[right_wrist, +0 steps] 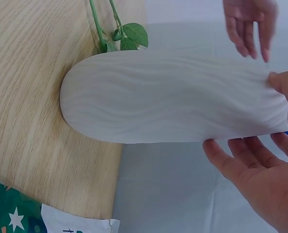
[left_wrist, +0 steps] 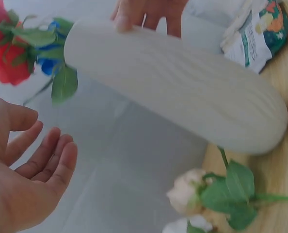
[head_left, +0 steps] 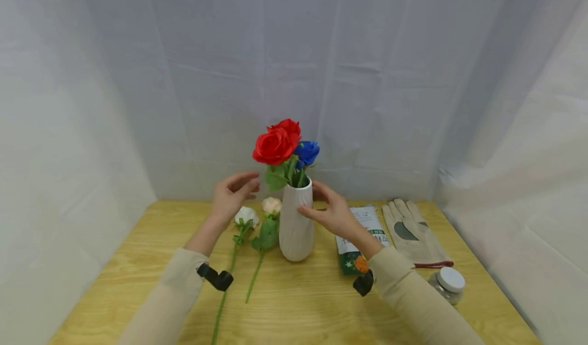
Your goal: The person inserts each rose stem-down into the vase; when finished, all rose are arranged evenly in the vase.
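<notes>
A white vase (head_left: 296, 227) with a wavy ribbed surface stands upright on the wooden table. It holds two red roses (head_left: 276, 145) and a blue rose (head_left: 307, 153) with green leaves. My right hand (head_left: 334, 213) grips the vase near its neck, thumb on the near side and fingers round the right side. On the other side, my left hand (head_left: 233, 197) hovers left of the vase and the leaves, fingers loosely bent and holding nothing. Below it lie a white rose (head_left: 246, 216) and a pale peach rose (head_left: 271, 205), their long green stems pointing toward me.
Right of the vase lies a green and white printed packet (head_left: 352, 263). Beside it are light work gloves (head_left: 413, 232) with a red cuff edge. A small jar with a white lid (head_left: 450, 279) stands near the table's right edge. Pale curtains (head_left: 229, 79) enclose the table.
</notes>
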Demonstrator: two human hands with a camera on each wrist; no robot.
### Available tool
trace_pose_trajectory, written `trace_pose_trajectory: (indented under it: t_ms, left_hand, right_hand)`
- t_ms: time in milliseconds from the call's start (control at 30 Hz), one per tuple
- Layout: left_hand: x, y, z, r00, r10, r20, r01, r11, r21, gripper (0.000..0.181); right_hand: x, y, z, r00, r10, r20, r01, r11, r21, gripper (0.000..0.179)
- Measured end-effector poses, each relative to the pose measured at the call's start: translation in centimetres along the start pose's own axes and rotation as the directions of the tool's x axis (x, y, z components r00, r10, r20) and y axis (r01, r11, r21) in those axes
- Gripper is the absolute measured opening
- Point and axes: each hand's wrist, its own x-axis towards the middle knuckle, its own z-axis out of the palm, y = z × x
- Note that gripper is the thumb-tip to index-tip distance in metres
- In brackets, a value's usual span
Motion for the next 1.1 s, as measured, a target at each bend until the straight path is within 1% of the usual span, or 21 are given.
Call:
trace_pose_trajectory:
  t_ms: [133, 267, 400, 467, 567, 633, 733, 933, 1033, 1100]
  left_hand:
    - [-0.7, -1.1, -1.6, 0.998, -0.061, -0.003, 0.061, 0.998, 0.016, 0.037]
    - [-1.6, -2.2, -2.9, 0.991, -0.134, 0.021, 0.132, 0.990, 0.049, 0.041]
    - [-2.5, -3.7, -4.0, 0.978, -0.203, 0.048, 0.198, 0.975, 0.106, 0.045]
    - [-3.0, -4.6, -4.4, 0.970, -0.235, 0.053, 0.227, 0.965, 0.134, 0.046]
    - [-3.7, -6.3, -5.0, 0.960, -0.270, 0.075, 0.254, 0.952, 0.173, 0.046]
    - [-4.3, -7.3, -5.2, 0.953, -0.292, 0.087, 0.272, 0.944, 0.187, 0.046]
    - [-5.2, -8.3, -5.4, 0.940, -0.326, 0.105, 0.301, 0.932, 0.200, 0.046]
    - [-6.3, -9.7, -5.3, 0.905, -0.413, 0.097, 0.380, 0.891, 0.247, 0.048]
    - [-6.6, -10.3, -5.2, 0.893, -0.439, 0.094, 0.404, 0.878, 0.258, 0.048]
    - [-6.8, -10.6, -5.1, 0.886, -0.455, 0.090, 0.423, 0.871, 0.249, 0.047]
  right_hand:
    - [0.0, 0.1, 0.1, 1.000, 0.005, -0.006, -0.005, 1.000, -0.007, 0.075]
    - [0.1, 0.2, 0.2, 0.999, 0.014, -0.028, -0.015, 1.000, -0.018, 0.075]
    - [0.2, 0.0, 0.3, 0.998, 0.029, -0.052, -0.031, 0.999, -0.020, 0.076]
    - [0.2, -0.1, 0.4, 0.997, 0.036, -0.066, -0.038, 0.999, -0.027, 0.077]
    - [0.3, -0.2, 0.5, 0.996, 0.036, -0.086, -0.039, 0.999, -0.035, 0.077]
    - [0.3, -0.2, 0.6, 0.995, 0.033, -0.094, -0.037, 0.999, -0.037, 0.076]
    - [0.3, -0.3, 0.7, 0.995, 0.031, -0.097, -0.034, 0.999, -0.031, 0.076]
    - [0.2, -0.2, 0.6, 0.995, 0.036, -0.098, -0.040, 0.999, -0.036, 0.076]
    - [0.2, -0.2, 0.6, 0.995, 0.036, -0.097, -0.040, 0.999, -0.036, 0.077]
    - [0.1, -0.3, 0.6, 0.995, 0.037, -0.095, -0.040, 0.999, -0.033, 0.077]
